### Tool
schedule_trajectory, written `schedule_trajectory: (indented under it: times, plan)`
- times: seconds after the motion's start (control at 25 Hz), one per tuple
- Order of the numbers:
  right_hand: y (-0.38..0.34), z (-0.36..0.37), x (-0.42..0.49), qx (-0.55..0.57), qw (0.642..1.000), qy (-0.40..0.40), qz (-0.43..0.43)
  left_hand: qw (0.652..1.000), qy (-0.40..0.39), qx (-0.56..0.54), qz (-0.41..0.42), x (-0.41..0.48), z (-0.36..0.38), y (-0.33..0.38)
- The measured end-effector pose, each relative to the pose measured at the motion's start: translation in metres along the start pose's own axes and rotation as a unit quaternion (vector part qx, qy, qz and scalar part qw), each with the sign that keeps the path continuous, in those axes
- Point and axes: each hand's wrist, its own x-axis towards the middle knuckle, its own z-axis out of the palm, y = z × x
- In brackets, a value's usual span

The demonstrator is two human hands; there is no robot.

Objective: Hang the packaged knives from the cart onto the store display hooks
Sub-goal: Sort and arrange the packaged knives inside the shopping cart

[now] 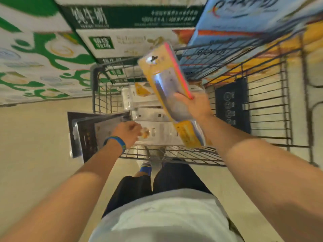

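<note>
One yellow knife pack (pixel 167 81) is held in the right grip (pixel 194 105), thumb curled across it, over the cart (pixel 269 119). About three clear packs (pixel 152 117) are counted inside. The left grip (pixel 128 131) is curled; whether anything is held cannot be told.

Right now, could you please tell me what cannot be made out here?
Display hooks: outside the head view.
Print on the yellow knife package in the right hand: motion-blurred.
Left hand: grip unclear, fingers hidden behind its own back.
Packages in the cart: partly covered by the held package.
</note>
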Motion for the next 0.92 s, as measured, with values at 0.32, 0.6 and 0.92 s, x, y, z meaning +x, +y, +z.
schedule_trajectory:
  times: [0.32, 0.6, 0.92]
  plan:
    - [-0.096, -0.069, -0.064, 0.472, 0.875, 0.086, 0.066, 0.985, 0.015, 0.033, 0.171, -0.067, -0.042, 0.117]
    - [-0.155, -0.09, -0.105, 0.436, 0.89, 0.134, 0.015, 0.96, 0.042, -0.024, 0.274, -0.126, -0.047, 0.158]
    - [-0.162, -0.102, -0.141, 0.365, 0.924, 0.104, -0.048, 0.903, -0.088, -0.288, 0.306, -0.164, -0.058, 0.189]
